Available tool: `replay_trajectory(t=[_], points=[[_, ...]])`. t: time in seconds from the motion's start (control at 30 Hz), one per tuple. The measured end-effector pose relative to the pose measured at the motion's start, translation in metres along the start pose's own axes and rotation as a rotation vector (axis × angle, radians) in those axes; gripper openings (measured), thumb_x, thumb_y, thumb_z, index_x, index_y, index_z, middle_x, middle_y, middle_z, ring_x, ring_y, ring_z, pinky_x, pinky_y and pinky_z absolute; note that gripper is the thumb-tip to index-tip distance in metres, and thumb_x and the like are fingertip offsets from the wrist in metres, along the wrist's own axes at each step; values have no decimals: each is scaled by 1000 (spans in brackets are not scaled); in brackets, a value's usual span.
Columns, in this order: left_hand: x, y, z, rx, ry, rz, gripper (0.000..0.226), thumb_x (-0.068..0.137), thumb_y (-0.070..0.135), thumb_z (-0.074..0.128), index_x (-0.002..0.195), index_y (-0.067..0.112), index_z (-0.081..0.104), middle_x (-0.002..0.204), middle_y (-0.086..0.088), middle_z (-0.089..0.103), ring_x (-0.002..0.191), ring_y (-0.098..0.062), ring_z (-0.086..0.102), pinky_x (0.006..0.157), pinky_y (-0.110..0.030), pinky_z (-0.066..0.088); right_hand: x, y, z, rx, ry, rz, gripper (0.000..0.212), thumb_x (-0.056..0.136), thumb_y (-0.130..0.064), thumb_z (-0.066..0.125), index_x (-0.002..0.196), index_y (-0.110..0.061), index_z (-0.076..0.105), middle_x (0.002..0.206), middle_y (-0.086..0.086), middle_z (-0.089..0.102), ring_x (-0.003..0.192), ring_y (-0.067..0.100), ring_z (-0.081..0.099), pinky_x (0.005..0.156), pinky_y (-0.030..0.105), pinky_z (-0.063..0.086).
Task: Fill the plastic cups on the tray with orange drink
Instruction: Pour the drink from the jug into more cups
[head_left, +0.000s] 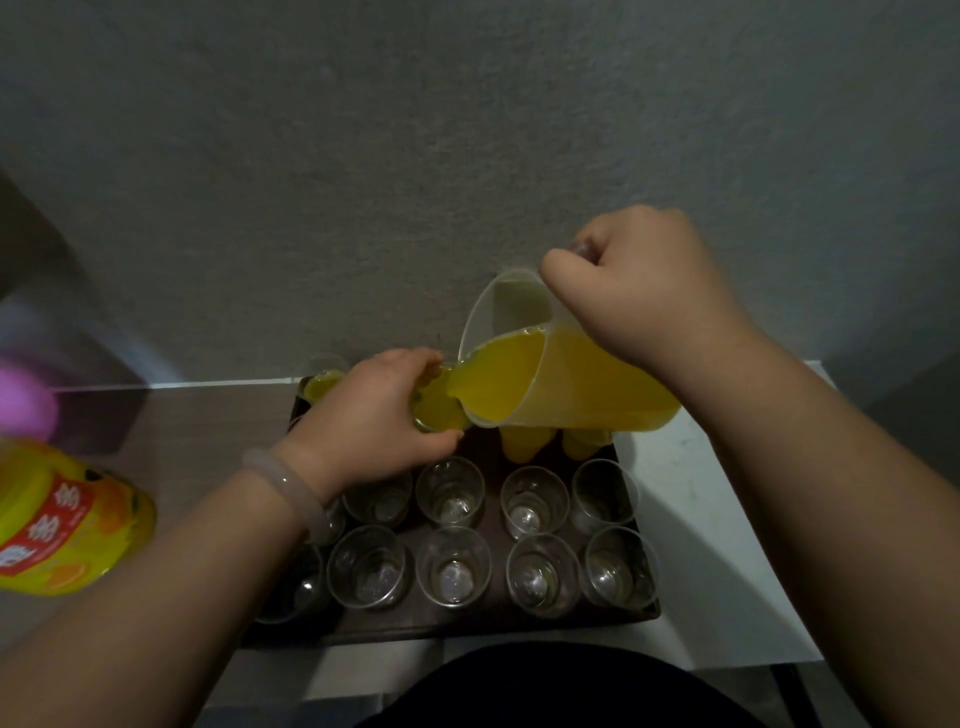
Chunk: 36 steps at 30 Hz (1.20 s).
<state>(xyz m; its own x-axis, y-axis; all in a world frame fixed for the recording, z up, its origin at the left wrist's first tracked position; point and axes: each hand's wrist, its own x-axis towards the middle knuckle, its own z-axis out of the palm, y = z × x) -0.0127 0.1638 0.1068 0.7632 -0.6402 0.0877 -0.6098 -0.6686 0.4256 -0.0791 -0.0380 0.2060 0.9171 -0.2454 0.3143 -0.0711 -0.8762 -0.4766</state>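
At the far left a blurred pink object (21, 400) is seen, and below it a yellow bottle (62, 525) with a red label, close to the camera and out of focus. The left hand (379, 415), with a pale bangle (288, 483) worn on its wrist, is stretched over the dark tray (467, 626). Its fingers and thumb are curled round a clear plastic cup (439, 413) at the tray's back row; whether the cup is lifted off the tray cannot be told. Behind this hand, at the tray's back left corner, one filled cup (322, 382) is stood. Nearer the camera two rows of empty cups (451, 493) are set upright on the tray, some partly hidden by the left forearm. Orange drink (498, 374) is being poured into the held cup from a clear jug (571, 384), tipped to the left with its lip at the cup's rim. Under the jug two more filled cups (522, 444) are seen at the back right. The jug is gripped by the right hand (639, 291), whose fingers are closed in a fist round the handle, of which only a small part shows. The tray is rested on a white table (701, 519) against a grey wall (467, 130)
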Motion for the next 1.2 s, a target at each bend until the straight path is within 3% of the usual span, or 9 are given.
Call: replay_trajectory(t=[0.6, 1.03, 1.2], points=[[-2, 2, -1, -5, 22, -6, 73, 67, 45, 78, 130, 19, 53, 120, 0, 61, 107, -14, 57, 89, -22, 43, 2, -4, -2, -43, -3, -30, 38, 81, -32, 52, 51, -12, 38, 45, 1, 37, 45, 17, 35, 46, 27, 20], [-2, 0, 0, 9, 47, -15, 76, 68, 44, 80, 132, 15, 52, 123, -4, 61, 110, -18, 58, 93, -26, 44, 4, -3, -2, -13, 5, -35, 39, 81, -29, 53, 50, -14, 35, 44, -2, 31, 43, 15, 29, 46, 27, 18], [-1, 0, -2, -22, 70, -33, 71, 66, 44, 79, 128, 18, 55, 118, -2, 62, 104, -16, 60, 89, -25, 47, 5, 8, 4, 125, 40, 24, 44, 80, -27, 55, 48, -18, 26, 38, -4, 23, 39, 12, 21, 48, 27, 16]])
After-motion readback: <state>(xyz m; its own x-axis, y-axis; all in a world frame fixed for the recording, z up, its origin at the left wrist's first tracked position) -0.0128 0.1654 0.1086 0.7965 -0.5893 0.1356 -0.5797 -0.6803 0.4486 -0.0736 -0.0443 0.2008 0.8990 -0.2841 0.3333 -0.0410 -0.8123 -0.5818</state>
